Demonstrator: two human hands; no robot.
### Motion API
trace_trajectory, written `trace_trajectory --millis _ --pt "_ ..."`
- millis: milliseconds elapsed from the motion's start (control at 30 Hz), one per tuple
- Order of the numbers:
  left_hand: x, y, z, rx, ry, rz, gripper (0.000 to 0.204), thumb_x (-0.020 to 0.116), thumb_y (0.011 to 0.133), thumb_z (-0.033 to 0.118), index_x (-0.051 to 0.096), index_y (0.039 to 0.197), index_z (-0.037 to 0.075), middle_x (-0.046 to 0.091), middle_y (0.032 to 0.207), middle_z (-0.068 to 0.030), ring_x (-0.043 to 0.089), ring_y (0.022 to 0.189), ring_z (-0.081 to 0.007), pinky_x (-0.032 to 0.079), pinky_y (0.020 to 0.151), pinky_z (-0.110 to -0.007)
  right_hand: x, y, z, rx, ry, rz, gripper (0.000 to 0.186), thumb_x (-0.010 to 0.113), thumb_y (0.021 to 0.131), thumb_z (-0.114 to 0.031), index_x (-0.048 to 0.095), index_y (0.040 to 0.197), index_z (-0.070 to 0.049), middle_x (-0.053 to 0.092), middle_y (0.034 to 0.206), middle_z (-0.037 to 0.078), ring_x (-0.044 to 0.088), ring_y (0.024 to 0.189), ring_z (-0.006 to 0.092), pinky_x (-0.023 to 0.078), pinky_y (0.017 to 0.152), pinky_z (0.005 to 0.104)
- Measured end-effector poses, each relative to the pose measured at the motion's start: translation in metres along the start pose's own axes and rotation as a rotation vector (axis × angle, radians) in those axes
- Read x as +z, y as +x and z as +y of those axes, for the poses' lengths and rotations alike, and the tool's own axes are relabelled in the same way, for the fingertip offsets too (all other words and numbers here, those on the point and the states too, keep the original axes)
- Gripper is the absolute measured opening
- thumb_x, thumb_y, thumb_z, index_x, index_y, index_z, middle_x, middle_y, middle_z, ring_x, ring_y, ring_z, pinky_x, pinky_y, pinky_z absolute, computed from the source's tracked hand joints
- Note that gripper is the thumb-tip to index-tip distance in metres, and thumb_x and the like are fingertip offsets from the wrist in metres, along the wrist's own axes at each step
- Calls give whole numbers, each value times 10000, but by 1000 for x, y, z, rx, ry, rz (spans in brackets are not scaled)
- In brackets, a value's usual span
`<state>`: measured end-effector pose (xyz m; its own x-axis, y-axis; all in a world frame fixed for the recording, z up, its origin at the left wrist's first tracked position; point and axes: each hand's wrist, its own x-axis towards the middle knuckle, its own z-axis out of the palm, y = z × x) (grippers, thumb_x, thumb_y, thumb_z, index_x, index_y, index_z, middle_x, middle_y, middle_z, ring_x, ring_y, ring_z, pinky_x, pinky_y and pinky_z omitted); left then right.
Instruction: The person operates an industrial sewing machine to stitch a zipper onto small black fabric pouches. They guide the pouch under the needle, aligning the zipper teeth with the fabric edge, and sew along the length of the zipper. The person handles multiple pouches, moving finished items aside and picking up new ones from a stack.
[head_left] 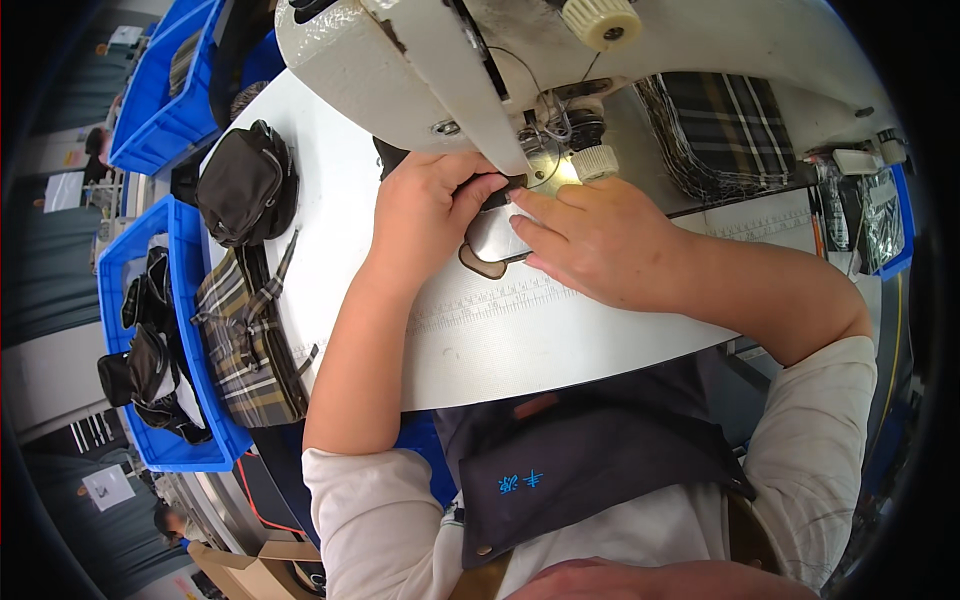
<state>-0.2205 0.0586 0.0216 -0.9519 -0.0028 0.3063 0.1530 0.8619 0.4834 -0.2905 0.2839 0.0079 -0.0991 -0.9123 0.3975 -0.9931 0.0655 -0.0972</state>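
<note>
A sewing machine [400,85] stands over the white table, its lit needle area between my hands. My left hand [425,205] is closed, thumb and forefinger pinching a small dark fabric piece [503,192] beside the needle. More black fabric [388,157] shows behind that hand. My right hand [605,240] comes from the other side, forefinger at the same piece's edge and the other fingers bent low over a shiny metal plate [495,236]. Its thumb is hard to make out. A rounded tan-and-black tab [482,262] sits at the plate's near edge.
Stacked plaid panels [725,130] lie right of the needle. At left are a black pouch [245,185], a plaid fabric piece [250,345] and a blue bin [180,455] of black pouches. A printed ruler [480,306] crosses the table. Another blue tray [900,220] stands far right.
</note>
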Motion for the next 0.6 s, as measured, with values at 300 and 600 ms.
trace_trajectory --millis 300,600 --pt "6 -1 0 38 22 39 156 812 881 151 781 1023 93 763 922 -70 712 804 -280 551 713 -364 -1 1 0 12 48 -1 417 807 844 -254 691 1183 -39 669 1295 122 672 912 208 557 730 371" --pt "9 -5 12 -25 155 87 211 811 884 236 789 1063 125 757 987 -86 701 918 -294 559 793 -387 -2 5 1 63 25 -76 373 776 890 -271 701 1180 -49 669 1288 105 695 993 215 592 762 350"
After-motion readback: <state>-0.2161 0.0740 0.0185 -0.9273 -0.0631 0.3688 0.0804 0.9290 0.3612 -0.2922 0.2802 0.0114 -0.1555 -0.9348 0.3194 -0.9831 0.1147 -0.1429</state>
